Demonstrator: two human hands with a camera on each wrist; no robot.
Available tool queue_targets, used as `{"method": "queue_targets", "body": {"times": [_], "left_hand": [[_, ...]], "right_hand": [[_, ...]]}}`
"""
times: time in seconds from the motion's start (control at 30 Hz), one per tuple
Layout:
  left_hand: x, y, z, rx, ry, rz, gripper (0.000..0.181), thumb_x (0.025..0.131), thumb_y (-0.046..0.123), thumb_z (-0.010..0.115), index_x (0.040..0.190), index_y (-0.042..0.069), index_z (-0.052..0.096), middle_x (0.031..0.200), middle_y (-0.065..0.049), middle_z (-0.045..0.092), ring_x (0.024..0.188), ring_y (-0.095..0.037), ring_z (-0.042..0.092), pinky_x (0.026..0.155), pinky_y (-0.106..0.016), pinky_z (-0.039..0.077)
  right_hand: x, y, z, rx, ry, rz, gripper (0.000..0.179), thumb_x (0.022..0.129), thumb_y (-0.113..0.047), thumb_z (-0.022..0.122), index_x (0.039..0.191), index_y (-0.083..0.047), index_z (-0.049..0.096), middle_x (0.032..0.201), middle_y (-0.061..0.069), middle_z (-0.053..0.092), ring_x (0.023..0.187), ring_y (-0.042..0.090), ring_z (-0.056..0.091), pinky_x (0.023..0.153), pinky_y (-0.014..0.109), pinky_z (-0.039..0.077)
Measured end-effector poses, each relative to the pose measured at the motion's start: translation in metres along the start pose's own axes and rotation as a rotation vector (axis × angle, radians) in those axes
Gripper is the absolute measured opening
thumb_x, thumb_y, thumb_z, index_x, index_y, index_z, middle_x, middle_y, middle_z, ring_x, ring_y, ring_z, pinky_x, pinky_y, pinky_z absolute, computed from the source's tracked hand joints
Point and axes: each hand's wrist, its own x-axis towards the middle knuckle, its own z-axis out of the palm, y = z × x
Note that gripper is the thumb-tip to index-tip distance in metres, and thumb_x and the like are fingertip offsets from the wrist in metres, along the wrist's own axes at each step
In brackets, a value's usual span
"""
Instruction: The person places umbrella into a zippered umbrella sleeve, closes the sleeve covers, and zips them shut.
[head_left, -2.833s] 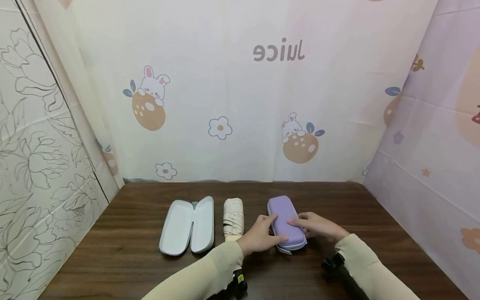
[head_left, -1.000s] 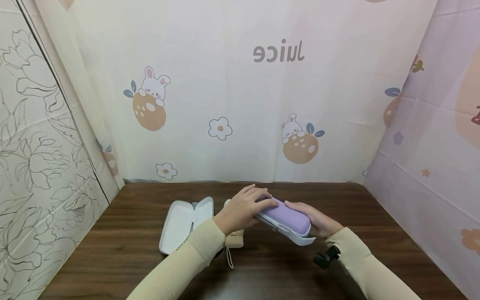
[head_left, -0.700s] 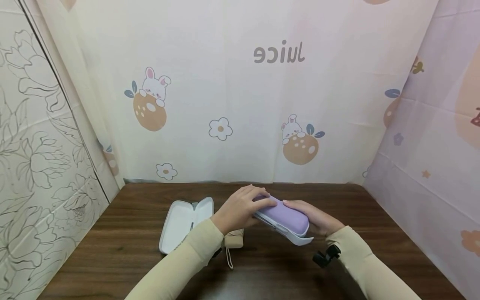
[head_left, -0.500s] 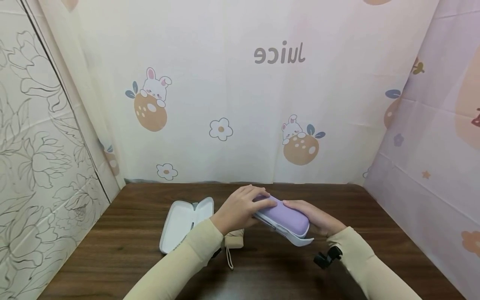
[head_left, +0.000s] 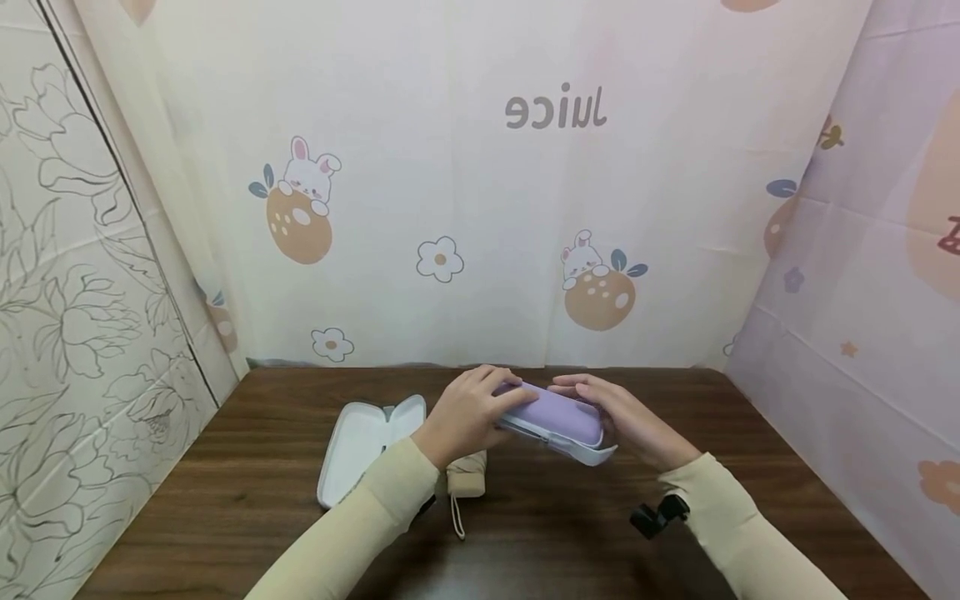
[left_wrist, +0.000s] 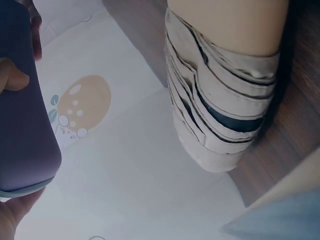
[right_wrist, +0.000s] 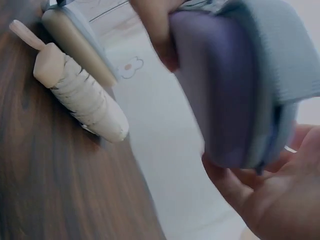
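A left hand (head_left: 465,412) grips a purple case (head_left: 558,412) above a wooden table (head_left: 555,542) as the right hand (head_left: 630,421), fingers extended, flanks it, contact unclear. The left sleeve (head_left: 356,525) partly blocks an umbrella (head_left: 467,479) and an open white case (head_left: 351,454).

A folded umbrella (head_left: 467,480) and an open white case (head_left: 356,452) block passage left of the raised purple case (head_left: 555,413); bare table (head_left: 555,537) between the sleeves (head_left: 731,529) offers room.
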Motion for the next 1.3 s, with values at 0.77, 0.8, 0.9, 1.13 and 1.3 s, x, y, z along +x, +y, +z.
{"method": "queue_targets", "body": {"times": [0.77,0.8,0.9,1.13,1.3], "left_hand": [[-0.012,-0.01,-0.009,0.084,0.015,-0.153,0.054,0.073,0.026,0.089,0.123,0.028,0.068,0.111,0.001,0.065,0.104,-0.022,0.062,0.084,-0.035,0.056],[-0.011,-0.009,-0.009,0.084,0.016,-0.152,0.054,0.073,0.027,0.089,0.123,0.028,0.068,0.111,0.001,0.065,0.103,-0.022,0.062,0.084,-0.035,0.057],[-0.011,-0.008,-0.009,0.077,0.016,-0.155,0.052,0.074,0.027,0.089,0.122,0.028,0.068,0.111,0.001,0.065,0.103,-0.022,0.061,0.085,-0.035,0.056],[-0.01,-0.008,-0.008,0.052,0.028,-0.166,0.051,0.074,0.029,0.088,0.122,0.028,0.069,0.11,0.001,0.065,0.103,-0.021,0.061,0.083,-0.035,0.056],[-0.011,-0.007,-0.009,0.041,0.021,-0.176,0.053,0.074,0.028,0.089,0.124,0.028,0.069,0.111,0.001,0.065,0.104,-0.02,0.061,0.084,-0.035,0.056]], "right_hand": [[0.011,0.016,0.028,-1.111,0.345,-0.783,0.086,0.068,-0.031,0.093,0.142,-0.013,0.054,0.141,0.009,0.055,0.129,0.028,0.051,0.097,0.05,0.044],[0.012,0.017,0.028,-1.115,0.349,-0.789,0.085,0.067,-0.027,0.093,0.142,-0.013,0.054,0.14,0.009,0.056,0.128,0.029,0.052,0.098,0.051,0.045],[0.014,0.018,0.03,-1.133,0.364,-0.807,0.084,0.066,-0.019,0.093,0.14,-0.011,0.055,0.136,0.01,0.058,0.125,0.031,0.054,0.099,0.052,0.047],[0.016,0.017,0.034,-1.122,0.377,-0.788,0.077,0.069,-0.012,0.093,0.137,-0.009,0.056,0.132,0.01,0.061,0.124,0.03,0.056,0.101,0.051,0.047],[0.016,0.013,0.034,-1.117,0.375,-0.771,0.073,0.069,-0.011,0.092,0.135,-0.011,0.059,0.129,0.01,0.063,0.12,0.029,0.058,0.099,0.05,0.049]]}}
